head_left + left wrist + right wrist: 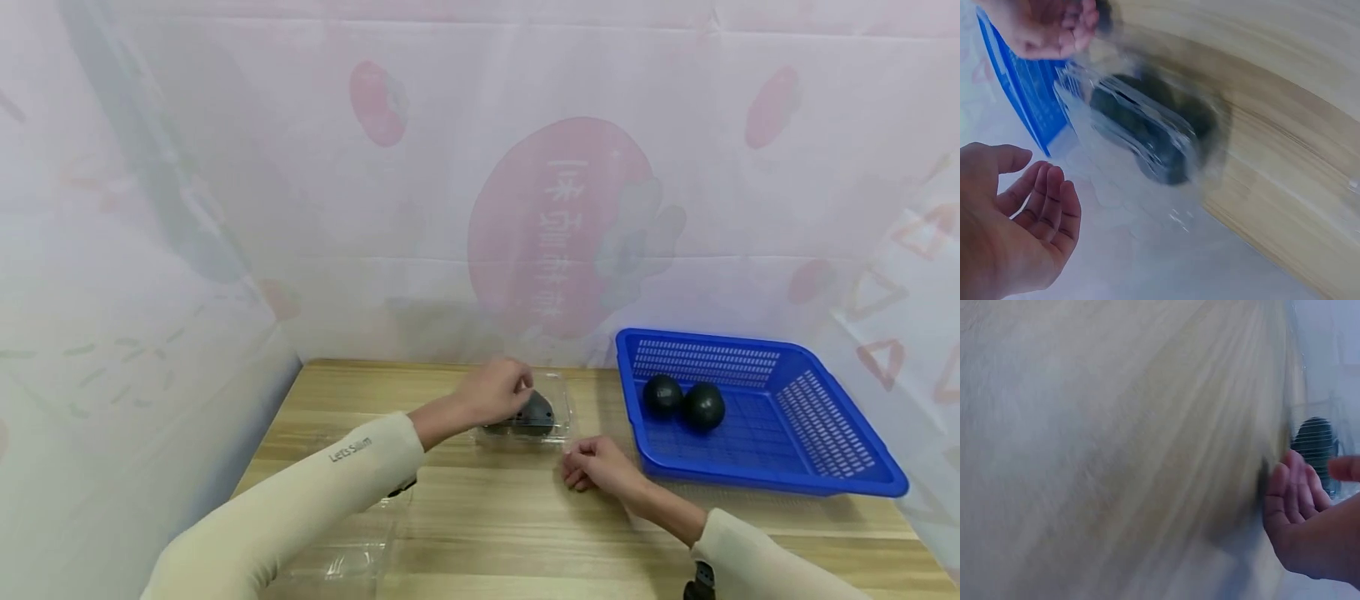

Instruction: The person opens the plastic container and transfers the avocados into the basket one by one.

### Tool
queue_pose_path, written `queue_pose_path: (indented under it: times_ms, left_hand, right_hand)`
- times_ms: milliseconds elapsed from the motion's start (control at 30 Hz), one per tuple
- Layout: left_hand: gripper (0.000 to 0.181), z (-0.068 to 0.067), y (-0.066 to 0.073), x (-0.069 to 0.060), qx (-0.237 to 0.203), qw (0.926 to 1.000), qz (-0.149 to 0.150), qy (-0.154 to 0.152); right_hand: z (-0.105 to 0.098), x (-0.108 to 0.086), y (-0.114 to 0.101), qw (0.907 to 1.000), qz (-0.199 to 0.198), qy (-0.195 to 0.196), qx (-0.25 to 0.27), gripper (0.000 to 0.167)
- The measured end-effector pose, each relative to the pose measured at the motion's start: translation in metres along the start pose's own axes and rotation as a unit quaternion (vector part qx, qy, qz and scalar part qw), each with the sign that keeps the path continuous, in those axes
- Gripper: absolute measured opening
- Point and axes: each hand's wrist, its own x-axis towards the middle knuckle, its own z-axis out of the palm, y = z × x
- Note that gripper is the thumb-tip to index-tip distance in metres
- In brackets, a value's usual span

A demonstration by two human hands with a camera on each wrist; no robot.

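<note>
Our left hand (489,392) hovers by the clear box (562,412) of dark fruit (537,410) on the bench (480,521), our right hand (602,467) nearby; both hands' fingers curve loosely, grasping nothing. We seem mid-packing; the next move probably calls for securing the box.

In front of you hangs a pale pinkish-white sheet (427,200), creased crosswise and printed with a large faded red fruit (517,217) bearing upright white characters, plus smaller red fruits around it. On your left a similar sheet (90,275) carries a grey-green band and short dashes; on your right another sheet (926,317) shows red triangle outlines. Your light wood-grain table (487,525) reaches the front sheet. The light is soft, with bluish shade in the left corner.
</note>
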Motion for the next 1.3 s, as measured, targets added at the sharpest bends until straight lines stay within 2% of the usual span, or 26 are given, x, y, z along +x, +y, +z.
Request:
queue_pose_path:
  times_ms: [100, 167, 300, 367, 433, 500, 600, 700, 833, 1067, 1167, 1300]
  left_hand:
    - [0.019, -0.006, -0.016, -0.01, -0.024, 0.9992, -0.029, 0.016]
    - [0.019, -0.009, -0.026, -0.017, -0.031, 0.9979, -0.05, 0.024]
    - [0.018, -0.015, -0.04, -0.028, -0.065, 0.9938, -0.086, 0.027]
    - [0.018, -0.016, -0.046, -0.033, -0.087, 0.991, -0.1, 0.022]
    - [0.018, -0.019, -0.052, -0.038, -0.121, 0.9851, -0.122, 0.01]
    - [0.019, -0.022, -0.057, -0.042, -0.151, 0.9778, -0.145, -0.004]
    - [0.036, -0.026, -0.063, -0.048, -0.185, 0.9654, -0.182, -0.027]
    - [0.044, -0.027, -0.068, -0.055, -0.201, 0.9531, -0.221, -0.047]
    - [0.029, -0.022, -0.07, -0.062, -0.231, 0.9319, -0.269, -0.075]
    - [0.02, -0.015, -0.07, -0.065, -0.306, 0.8934, -0.307, -0.119]
    - [0.016, -0.012, -0.07, -0.065, -0.326, 0.8795, -0.32, -0.132]
    - [0.019, -0.009, -0.07, -0.066, -0.34, 0.8659, -0.335, -0.15]
  right_hand:
    - [0.0, -0.005, -0.007, 0.9949, -0.043, -0.034, -0.084, 0.02]
    - [-0.001, -0.007, -0.012, 0.9844, -0.082, -0.045, -0.149, 0.017]
    - [0.0, -0.009, -0.024, 0.951, -0.154, -0.047, -0.264, 0.013]
    - [0.001, -0.01, -0.031, 0.9337, -0.182, -0.044, -0.305, 0.011]
    - [0.004, -0.01, -0.038, 0.918, -0.209, -0.046, -0.334, 0.009]
    - [0.007, -0.009, -0.046, 0.9028, -0.238, -0.047, -0.355, 0.008]
    - [0.012, -0.008, -0.059, 0.877, -0.284, -0.043, -0.385, 0.006]
    - [0.017, -0.005, -0.07, 0.8529, -0.319, -0.029, -0.412, 0.005]
    - [0.022, 0.0, -0.079, 0.8259, -0.338, -0.021, -0.451, 0.008]
    - [0.029, 0.012, -0.085, 0.7789, -0.384, -0.012, -0.496, 0.017]
    - [0.033, 0.019, -0.084, 0.7634, -0.397, -0.001, -0.51, 0.019]
    - [0.039, 0.029, -0.084, 0.7577, -0.398, -0.001, -0.517, 0.024]
